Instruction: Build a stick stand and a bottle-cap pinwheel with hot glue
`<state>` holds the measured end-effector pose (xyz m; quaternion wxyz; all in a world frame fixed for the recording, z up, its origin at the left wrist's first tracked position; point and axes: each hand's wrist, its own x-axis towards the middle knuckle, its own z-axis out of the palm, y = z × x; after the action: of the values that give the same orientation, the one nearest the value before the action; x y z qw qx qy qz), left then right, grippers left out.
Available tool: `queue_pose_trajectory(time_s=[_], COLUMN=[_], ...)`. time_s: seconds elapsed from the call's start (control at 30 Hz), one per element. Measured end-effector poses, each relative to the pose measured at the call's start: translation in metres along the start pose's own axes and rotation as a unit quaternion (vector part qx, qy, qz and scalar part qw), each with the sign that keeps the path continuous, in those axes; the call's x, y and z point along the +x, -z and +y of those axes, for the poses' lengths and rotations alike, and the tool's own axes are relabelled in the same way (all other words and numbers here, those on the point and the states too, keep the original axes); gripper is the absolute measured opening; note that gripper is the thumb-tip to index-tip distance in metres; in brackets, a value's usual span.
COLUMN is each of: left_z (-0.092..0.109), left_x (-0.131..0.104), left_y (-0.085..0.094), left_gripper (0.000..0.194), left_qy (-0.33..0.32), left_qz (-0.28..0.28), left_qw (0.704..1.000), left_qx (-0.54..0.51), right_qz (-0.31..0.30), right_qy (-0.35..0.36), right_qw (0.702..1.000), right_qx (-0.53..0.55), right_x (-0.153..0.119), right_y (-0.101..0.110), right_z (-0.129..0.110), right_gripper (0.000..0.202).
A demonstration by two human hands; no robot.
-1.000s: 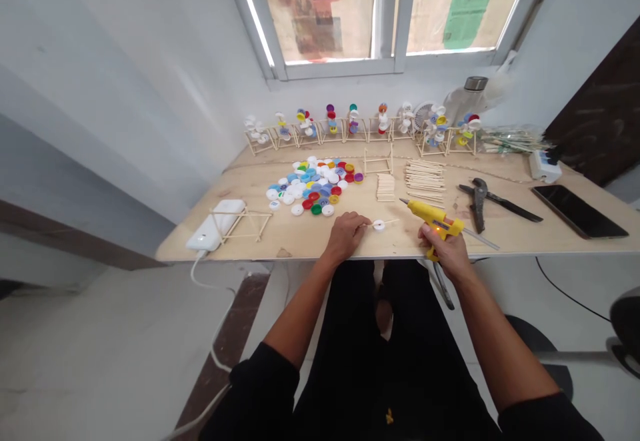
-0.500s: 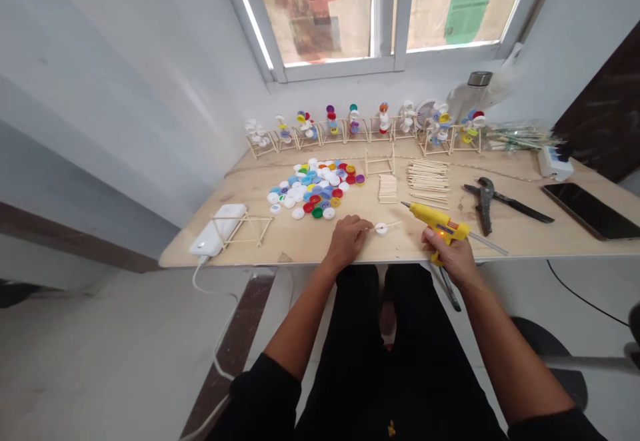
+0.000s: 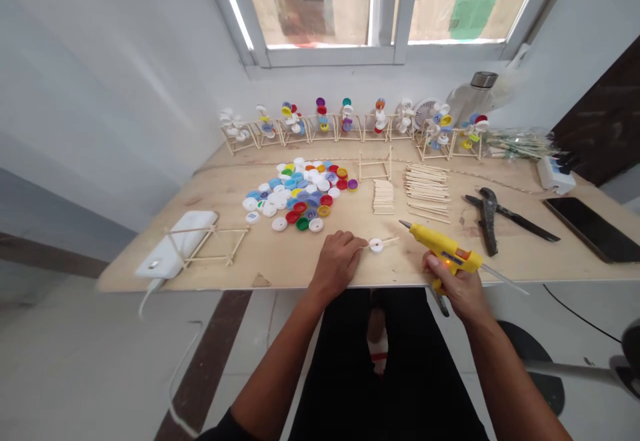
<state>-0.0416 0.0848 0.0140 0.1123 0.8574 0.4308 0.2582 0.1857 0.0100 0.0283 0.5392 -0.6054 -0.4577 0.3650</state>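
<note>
Near the table's front edge, my left hand (image 3: 339, 259) pinches one end of a thin wooden stick (image 3: 391, 240). The stick lies across a white bottle cap (image 3: 376, 246) resting on the tabletop. To the right, my right hand (image 3: 459, 284) is wrapped around the handle of a yellow glue gun (image 3: 445, 246). Its nozzle points left, above and to the right of the cap, apart from it. A clear glue stick (image 3: 505, 280) sticks out of the gun's back, and a small orange light glows by my thumb.
Loose bottle caps (image 3: 300, 191) lie in a heap at left of centre. Behind the cap are short sticks (image 3: 383, 198), longer sticks (image 3: 427, 188) and a stick frame (image 3: 375, 165). Pliers (image 3: 487, 221) and a phone (image 3: 595, 228) lie right; a white power bank (image 3: 177, 244) lies left.
The camera view has shifted, so the table appears lower and nearer. My hands keep the same holds on the stick and the glue gun; the cap stays between them.
</note>
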Motion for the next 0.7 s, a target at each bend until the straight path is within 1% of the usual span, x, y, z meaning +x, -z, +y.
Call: queue_pose_trajectory(time_s=[0.17,0.33,0.57,0.7], left_z=[0.0004,0.0014,0.0038,0.0033], left_x=[-0.0001,0.0005,0.0013,0.0014], left_y=[0.0008,0.0015,0.0017,0.0007], left_gripper=[0.024,0.024,0.025,0.026], left_qy=[-0.003,-0.007,-0.024,-0.027], left_qz=[-0.002,0.001,0.023,0.026], left_qw=[1.000,1.000,0.999,0.999], left_qx=[0.006,0.009,0.025,0.030], right_qz=[-0.012,0.003,-0.021,-0.015], right_qy=[-0.016,0.000,0.002,0.002], right_qw=[1.000,1.000,1.000,1.000], right_qx=[-0.016,-0.012,-0.021,-0.018], right_x=[-0.0011,-0.0019,-0.0008,0.0003], right_y=[-0.0002,-0.0010,0.0008,0.0008], right_z=[-0.0021,-0.0016,-0.0057,-0.0068], right_gripper=[0.027,0.026,0.026,0.026])
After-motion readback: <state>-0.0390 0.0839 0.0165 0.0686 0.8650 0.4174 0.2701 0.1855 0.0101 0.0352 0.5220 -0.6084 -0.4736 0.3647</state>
